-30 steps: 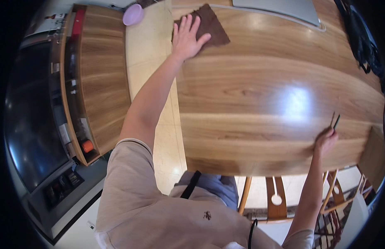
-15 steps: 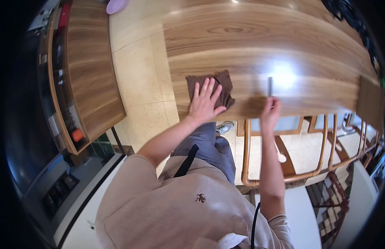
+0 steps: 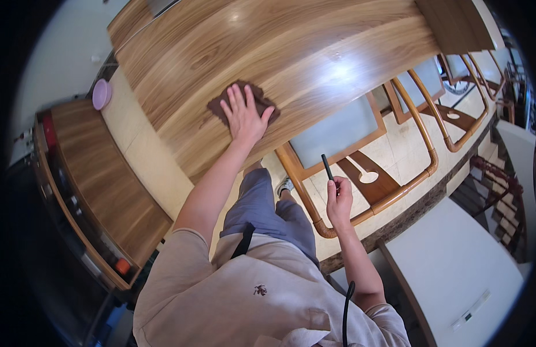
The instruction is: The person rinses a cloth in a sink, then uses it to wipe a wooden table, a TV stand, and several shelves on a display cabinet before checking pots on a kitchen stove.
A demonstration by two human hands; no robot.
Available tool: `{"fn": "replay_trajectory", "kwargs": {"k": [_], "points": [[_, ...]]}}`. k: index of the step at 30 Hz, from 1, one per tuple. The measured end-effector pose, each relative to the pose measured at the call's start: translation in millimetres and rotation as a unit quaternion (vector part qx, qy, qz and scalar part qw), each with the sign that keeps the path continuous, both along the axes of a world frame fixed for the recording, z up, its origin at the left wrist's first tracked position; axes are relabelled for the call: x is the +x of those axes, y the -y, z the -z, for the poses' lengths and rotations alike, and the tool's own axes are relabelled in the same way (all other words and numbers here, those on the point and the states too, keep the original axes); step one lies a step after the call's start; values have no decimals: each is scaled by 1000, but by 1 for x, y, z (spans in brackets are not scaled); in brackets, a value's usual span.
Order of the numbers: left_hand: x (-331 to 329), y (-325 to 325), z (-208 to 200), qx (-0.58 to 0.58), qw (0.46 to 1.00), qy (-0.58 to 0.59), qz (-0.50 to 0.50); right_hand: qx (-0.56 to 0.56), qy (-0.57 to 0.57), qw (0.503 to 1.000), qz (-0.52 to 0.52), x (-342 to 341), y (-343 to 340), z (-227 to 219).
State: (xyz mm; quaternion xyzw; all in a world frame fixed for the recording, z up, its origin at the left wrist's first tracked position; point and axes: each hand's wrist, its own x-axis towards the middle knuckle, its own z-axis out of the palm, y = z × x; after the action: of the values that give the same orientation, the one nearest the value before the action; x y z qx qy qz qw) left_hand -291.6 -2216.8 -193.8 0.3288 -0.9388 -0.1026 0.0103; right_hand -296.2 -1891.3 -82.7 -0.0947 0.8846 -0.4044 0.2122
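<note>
My left hand [image 3: 243, 116] lies flat with fingers spread on a dark brown cloth [image 3: 224, 102], pressing it onto the glossy wooden table [image 3: 291, 52] near its front edge. My right hand [image 3: 339, 200] is off the table, lower and to the right, closed around a thin black stick-like object [image 3: 327, 166] that points up from the fist. That hand hovers above a wooden chair [image 3: 349, 144] tucked under the table.
More wooden chairs [image 3: 447, 98] with pale seats stand along the table's right side. A wooden sideboard [image 3: 100, 185] runs along the left, with a pink bowl [image 3: 101, 94] near its far end. A white cabinet [image 3: 458, 272] sits at the lower right. A black cable [image 3: 346, 312] hangs by my right arm.
My left hand has drawn the cloth back across the table toward the front edge. My right hand has left the tabletop and dropped below it with the black stick.
</note>
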Motion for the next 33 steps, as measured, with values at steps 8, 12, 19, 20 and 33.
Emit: {"fn": "replay_trajectory", "kwargs": {"k": [8,12,19,20,33], "points": [[-284,8,18,-23,994,-103,35,-43,59,979,190,-44,36,16],[-279,-22,9,-71,967,-89,226,-110,43,951,287,-66,46,45],[-108,-14,-18,80,963,-1,258,-41,-161,965,203,-232,70,72],[-94,7,-12,41,980,29,192,-27,-194,962,192,-263,74,78],[-436,135,29,-99,987,-35,-119,102,-353,923,117,-420,104,129]]}}
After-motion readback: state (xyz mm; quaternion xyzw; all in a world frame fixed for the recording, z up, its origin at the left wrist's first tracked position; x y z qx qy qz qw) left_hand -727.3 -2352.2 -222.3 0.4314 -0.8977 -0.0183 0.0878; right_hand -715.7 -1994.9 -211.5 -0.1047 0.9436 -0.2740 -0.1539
